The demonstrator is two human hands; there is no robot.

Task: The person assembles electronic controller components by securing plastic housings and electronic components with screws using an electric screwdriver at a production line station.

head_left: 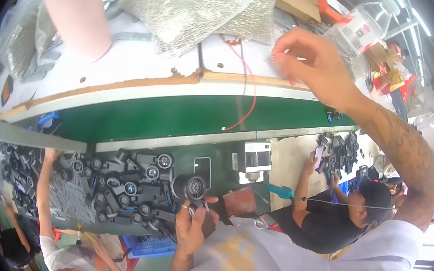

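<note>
My left hand is closed around a black handheld fan, its round spoked grille facing up over the bench edge. My right hand is raised at the upper shelf's front edge, fingers curled and thumb and forefinger close together. Whatever they pinch, if anything, is too small to make out. Left of that hand, a thin red wire with a small white plug hangs over the shelf edge. Many similar black fans lie heaped on the bench left of my left hand.
The upper shelf carries silvery bubble bags and a clear bottle. A white boxed machine, a phone, a red block and a teal electric screwdriver are nearby. Co-workers sit on both sides.
</note>
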